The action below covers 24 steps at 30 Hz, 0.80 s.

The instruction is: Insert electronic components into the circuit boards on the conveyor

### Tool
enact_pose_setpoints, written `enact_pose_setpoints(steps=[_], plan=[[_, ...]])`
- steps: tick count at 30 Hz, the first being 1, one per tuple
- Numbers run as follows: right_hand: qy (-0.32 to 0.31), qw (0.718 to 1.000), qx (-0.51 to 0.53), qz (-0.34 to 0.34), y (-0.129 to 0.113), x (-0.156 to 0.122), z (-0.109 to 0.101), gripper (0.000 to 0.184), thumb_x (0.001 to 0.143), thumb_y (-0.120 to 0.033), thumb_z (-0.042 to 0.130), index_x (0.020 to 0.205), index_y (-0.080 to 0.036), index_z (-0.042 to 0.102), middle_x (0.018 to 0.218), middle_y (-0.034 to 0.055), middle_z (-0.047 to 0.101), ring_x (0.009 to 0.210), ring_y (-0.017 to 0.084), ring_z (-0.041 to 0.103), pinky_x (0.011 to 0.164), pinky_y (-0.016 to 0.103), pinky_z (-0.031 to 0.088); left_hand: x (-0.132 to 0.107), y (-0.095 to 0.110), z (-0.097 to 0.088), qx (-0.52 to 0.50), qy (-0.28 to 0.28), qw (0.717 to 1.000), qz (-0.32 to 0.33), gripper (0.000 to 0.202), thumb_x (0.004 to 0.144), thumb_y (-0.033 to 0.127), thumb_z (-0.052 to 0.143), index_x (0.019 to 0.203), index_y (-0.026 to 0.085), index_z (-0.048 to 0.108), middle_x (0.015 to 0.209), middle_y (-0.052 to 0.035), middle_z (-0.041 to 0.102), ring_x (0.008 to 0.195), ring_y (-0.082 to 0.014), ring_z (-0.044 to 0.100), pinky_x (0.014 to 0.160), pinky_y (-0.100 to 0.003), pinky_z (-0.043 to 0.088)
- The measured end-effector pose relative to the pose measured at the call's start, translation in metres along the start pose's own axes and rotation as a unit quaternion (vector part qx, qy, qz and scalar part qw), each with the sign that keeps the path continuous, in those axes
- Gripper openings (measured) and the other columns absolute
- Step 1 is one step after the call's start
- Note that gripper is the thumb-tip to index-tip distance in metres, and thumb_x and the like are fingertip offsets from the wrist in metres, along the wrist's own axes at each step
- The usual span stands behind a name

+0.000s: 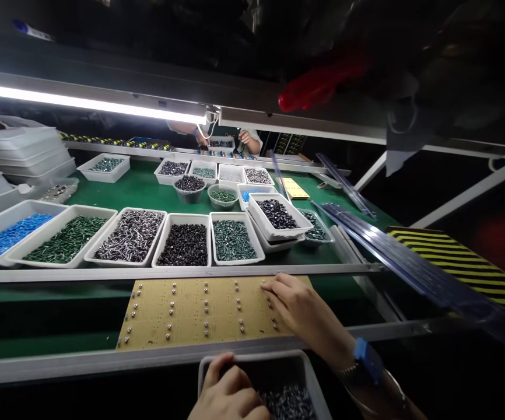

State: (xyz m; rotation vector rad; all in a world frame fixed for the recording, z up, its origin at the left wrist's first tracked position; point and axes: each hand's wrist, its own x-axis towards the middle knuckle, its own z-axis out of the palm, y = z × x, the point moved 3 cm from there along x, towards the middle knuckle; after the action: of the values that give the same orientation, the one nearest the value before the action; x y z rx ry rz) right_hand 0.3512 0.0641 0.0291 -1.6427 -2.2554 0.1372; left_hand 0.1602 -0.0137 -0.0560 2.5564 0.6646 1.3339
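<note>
Left hand inside white plastic bin, fingers curled just beside heap of small parts; grip unclear. Tan circuit board lying flat on green worktop, rows of seated parts standing on it. Right hand on board's right end, fingers spread, touching parts. Hands well apart. Filled white trays beyond metal rail.

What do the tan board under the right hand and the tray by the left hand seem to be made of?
The tan circuit board looks like matte fibreglass laminate, judging by its flat sheet with drilled holes, though that is uncertain. The tray looks like white moulded plastic, with a smooth, faintly glossy rim.
</note>
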Motion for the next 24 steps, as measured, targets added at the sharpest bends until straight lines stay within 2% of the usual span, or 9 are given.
enact_pose_setpoints(steps=[3,6,13,18,21,24], plan=[[-0.028,0.999,0.012,-0.033,0.005,0.005,-0.010,0.020,0.103,-0.014,0.053,0.107,-0.019,0.072,0.095,0.0057,0.068,0.091,0.022,0.067,0.084,0.036,0.056,0.007,0.001,-0.006,-0.024,0.016,1.000,-0.006,0.041,0.108,0.039,0.043,0.083,0.036,0.075,0.058,0.0141,0.066,0.066,-0.0088,0.061,0.124,-0.030,0.013],[-0.034,0.998,0.016,-0.048,0.010,0.009,-0.014,0.015,0.102,-0.018,0.058,0.104,-0.019,0.073,0.095,0.0053,0.068,0.091,0.022,0.068,0.083,0.035,0.057,0.016,0.004,-0.012,-0.025,0.031,0.999,-0.007,0.041,0.108,0.042,0.044,0.086,0.041,0.078,0.058,0.0143,0.067,0.062,-0.0087,0.059,0.121,-0.027,0.017],[-0.019,0.996,-0.019,-0.089,0.010,0.004,-0.005,0.018,0.103,-0.017,0.055,0.108,-0.018,0.072,0.098,0.0066,0.069,0.093,0.022,0.067,0.086,0.036,0.056,0.020,0.004,-0.017,-0.002,0.053,0.998,-0.027,0.034,0.106,0.042,0.050,0.084,0.035,0.075,0.060,0.0098,0.062,0.060,-0.0115,0.056,0.114,-0.025,0.029],[-0.019,0.994,-0.037,-0.105,0.012,0.003,-0.007,0.021,0.103,-0.017,0.054,0.110,-0.018,0.074,0.097,0.0079,0.070,0.093,0.023,0.068,0.085,0.036,0.057,0.011,0.002,-0.015,-0.001,0.038,0.999,-0.030,0.027,0.107,0.034,0.047,0.112,0.037,0.074,0.079,0.0061,0.070,0.074,-0.0127,0.063,0.112,-0.029,0.034],[0.017,0.995,-0.003,-0.101,0.011,-0.004,-0.017,0.023,0.104,-0.022,0.052,0.114,-0.018,0.074,0.100,0.0089,0.072,0.094,0.022,0.070,0.086,0.035,0.058,0.007,0.001,-0.020,-0.010,0.002,1.000,-0.006,0.025,0.106,0.031,0.051,0.121,0.032,0.070,0.078,0.0068,0.070,0.074,-0.0116,0.064,0.113,-0.030,0.033],[0.076,0.991,0.030,-0.108,-0.003,-0.025,-0.020,0.023,0.104,-0.021,0.052,0.117,-0.018,0.071,0.099,0.0095,0.073,0.090,0.021,0.071,0.082,0.033,0.058,0.007,-0.008,-0.040,-0.025,0.000,0.997,-0.072,0.022,0.106,0.022,0.049,0.109,0.027,0.070,0.076,0.0067,0.072,0.077,-0.0124,0.064,0.115,-0.033,0.030]])
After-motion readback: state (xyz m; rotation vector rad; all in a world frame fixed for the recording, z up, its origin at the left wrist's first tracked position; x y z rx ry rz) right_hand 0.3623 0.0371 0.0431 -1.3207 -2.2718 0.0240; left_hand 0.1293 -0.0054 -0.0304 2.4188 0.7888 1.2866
